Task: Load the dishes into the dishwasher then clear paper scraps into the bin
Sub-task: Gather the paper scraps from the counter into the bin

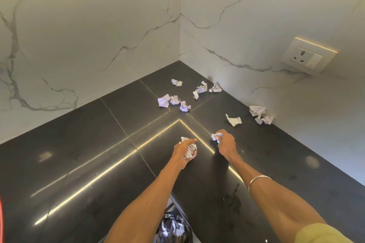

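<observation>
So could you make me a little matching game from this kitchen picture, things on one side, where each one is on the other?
Things:
1. left hand
2. right hand
3. wall socket
4. bin

Places or states:
A. on the marble wall at the right
B. below the counter edge, between the forearms, lined with a black bag
C. grips a fistful of crumpled paper
D. pinches one small paper scrap

Pairs: 1-C, 2-D, 3-A, 4-B
</observation>
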The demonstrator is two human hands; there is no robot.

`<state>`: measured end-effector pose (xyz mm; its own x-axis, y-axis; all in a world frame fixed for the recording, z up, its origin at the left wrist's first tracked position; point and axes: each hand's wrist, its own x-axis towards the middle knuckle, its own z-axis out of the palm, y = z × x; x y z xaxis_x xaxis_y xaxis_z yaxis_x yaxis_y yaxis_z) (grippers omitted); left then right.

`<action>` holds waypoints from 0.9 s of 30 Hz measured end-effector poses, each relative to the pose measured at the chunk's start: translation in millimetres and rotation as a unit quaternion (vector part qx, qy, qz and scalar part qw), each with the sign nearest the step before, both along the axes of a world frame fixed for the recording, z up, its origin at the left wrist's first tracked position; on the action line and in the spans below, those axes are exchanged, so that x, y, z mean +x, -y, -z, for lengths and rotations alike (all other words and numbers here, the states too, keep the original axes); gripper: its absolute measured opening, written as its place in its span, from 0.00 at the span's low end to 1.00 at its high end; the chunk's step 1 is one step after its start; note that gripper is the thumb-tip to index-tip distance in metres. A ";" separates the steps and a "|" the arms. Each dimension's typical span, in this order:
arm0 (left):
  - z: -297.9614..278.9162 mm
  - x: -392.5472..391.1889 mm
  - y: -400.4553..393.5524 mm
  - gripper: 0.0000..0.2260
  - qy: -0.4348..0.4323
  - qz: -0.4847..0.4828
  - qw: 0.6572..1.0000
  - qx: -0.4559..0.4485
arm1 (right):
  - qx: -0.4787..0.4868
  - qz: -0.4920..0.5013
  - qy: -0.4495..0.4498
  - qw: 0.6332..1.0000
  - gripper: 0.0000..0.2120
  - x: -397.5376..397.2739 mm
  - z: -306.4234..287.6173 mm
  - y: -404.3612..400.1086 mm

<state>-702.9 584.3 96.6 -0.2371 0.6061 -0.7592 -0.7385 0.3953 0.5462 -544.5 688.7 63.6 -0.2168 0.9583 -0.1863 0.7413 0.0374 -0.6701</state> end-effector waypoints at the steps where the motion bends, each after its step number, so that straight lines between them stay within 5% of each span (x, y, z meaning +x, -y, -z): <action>1: -0.5 0.2 2.2 0.09 0.000 0.004 1.000 0.001 | 0.001 0.010 -0.003 1.000 0.05 2.4 -4.2 11.9; 13: -8.5 -0.2 71.6 0.14 -0.034 0.066 0.997 -0.006 | -0.018 0.079 -0.073 0.994 0.08 -4.2 -13.1 128.2; 27: 6.4 1.2 218.6 0.08 -0.092 -0.016 0.995 -0.035 | -0.054 -0.031 -0.059 0.996 0.09 -46.6 -1.5 283.7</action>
